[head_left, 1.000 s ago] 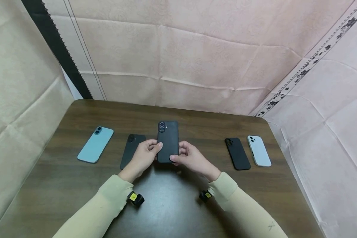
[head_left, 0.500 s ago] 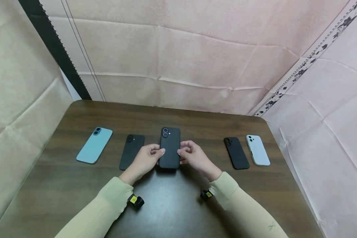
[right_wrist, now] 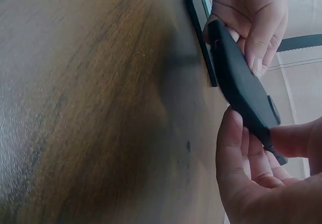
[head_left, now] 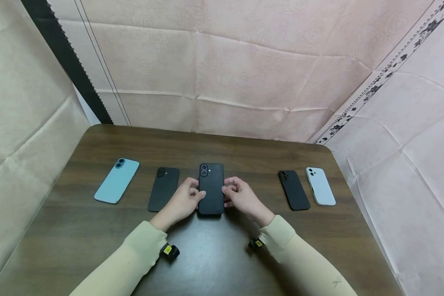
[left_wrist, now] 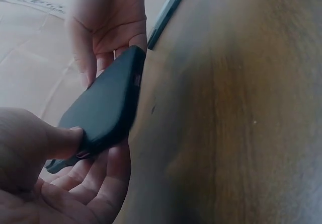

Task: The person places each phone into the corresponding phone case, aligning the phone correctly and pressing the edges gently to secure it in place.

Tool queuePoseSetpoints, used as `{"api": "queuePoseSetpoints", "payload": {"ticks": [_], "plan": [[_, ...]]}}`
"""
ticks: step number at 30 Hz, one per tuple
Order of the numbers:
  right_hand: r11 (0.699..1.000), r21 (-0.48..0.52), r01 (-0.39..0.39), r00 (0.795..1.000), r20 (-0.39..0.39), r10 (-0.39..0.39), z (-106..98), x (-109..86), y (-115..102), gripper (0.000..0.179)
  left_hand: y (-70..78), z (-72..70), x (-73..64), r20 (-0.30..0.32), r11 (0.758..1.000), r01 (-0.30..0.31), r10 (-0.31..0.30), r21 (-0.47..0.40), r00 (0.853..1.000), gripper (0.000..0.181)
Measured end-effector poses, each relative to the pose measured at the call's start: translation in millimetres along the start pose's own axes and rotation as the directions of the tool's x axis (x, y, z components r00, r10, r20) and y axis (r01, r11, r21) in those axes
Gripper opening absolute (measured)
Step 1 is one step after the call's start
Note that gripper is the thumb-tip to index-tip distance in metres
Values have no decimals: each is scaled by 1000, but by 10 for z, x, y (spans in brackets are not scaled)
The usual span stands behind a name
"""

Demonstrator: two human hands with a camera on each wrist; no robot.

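Observation:
A phone in a black case (head_left: 211,191) is at the middle of the table, camera lenses at its far left corner. My left hand (head_left: 182,200) pinches its left edge, thumb on the back face. At the right edge my right hand (head_left: 244,199) pinches it between thumb and fingers. Both wrist views show fingers under the cased phone (left_wrist: 103,108), holding it tilted and raised off the wood. Its screen side is hidden. Just left of my left hand lies a dark phone (head_left: 164,187), back up.
Far left on the brown table (head_left: 77,230) lies a light blue phone (head_left: 117,181). To the right, a black phone case (head_left: 294,190) lies beside a pale blue one (head_left: 321,186). Pale cloth (head_left: 244,74) hangs behind the table and along both sides.
Both hands have drawn the cased phone closer to me and lower toward the table. My right thumb has slid from its back to its right edge. The other phones and cases stay put.

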State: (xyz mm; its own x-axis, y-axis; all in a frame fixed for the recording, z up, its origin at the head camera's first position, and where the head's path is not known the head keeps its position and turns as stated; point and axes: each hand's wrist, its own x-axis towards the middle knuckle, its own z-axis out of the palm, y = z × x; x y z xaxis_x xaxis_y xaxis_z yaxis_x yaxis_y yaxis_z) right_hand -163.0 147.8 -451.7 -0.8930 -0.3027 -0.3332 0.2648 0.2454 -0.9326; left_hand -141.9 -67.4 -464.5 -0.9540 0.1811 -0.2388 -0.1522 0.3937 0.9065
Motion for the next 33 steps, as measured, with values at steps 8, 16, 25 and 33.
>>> {"api": "queuePoseSetpoints", "payload": {"ticks": [8, 16, 25, 33], "plan": [[1000, -10, -21, 1000, -1, 21, 17, 2, 52, 23, -3, 43, -2, -3, 1000, 18, -18, -7, 1000, 34], [1000, 13, 17, 998, -57, -16, 68, 7, 87, 22, -6, 68, 19, -32, 998, 2, 0, 66, 999, 37], [999, -30, 36, 987, -156, -40, 98, 26, 76, 15, 31, 104, 51, -53, 991, -15, 23, 131, 998, 43], [998, -35, 45, 980, -192, -51, 103, 63, 81, 18, 37, 88, 40, -92, 967, -69, 93, 244, 991, 45]]}}
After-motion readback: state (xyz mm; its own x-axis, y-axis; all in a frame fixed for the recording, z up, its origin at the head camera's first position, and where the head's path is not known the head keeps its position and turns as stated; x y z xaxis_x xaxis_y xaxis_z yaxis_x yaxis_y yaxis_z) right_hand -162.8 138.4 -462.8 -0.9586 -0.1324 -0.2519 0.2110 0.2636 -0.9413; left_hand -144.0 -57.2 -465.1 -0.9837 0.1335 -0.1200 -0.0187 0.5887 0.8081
